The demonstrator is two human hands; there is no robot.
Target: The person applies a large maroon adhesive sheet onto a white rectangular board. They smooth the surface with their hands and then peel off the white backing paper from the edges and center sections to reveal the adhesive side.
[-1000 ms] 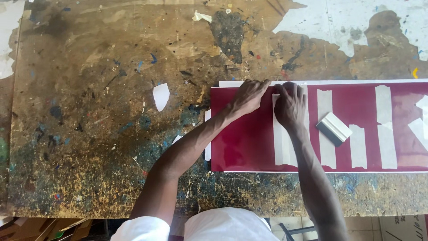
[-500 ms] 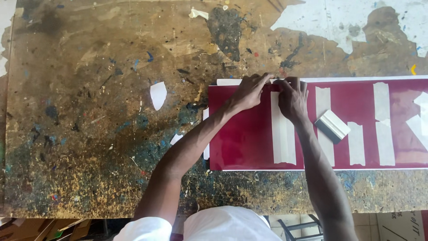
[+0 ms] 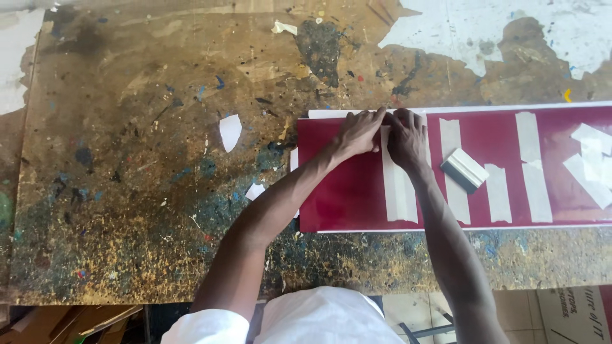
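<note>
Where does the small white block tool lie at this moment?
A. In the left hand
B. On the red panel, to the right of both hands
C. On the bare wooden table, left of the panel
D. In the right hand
B: the white block tool lies on the red panel, apart from the right hand and left hand, which press a tape strip.

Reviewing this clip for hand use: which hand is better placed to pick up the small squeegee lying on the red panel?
Probably the right hand. It rests on the red panel just beside the squeegee, while the left hand sits farther off and would have to cross over it.

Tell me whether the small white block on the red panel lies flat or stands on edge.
Flat: the white block rests broad face up on the red panel.
</note>
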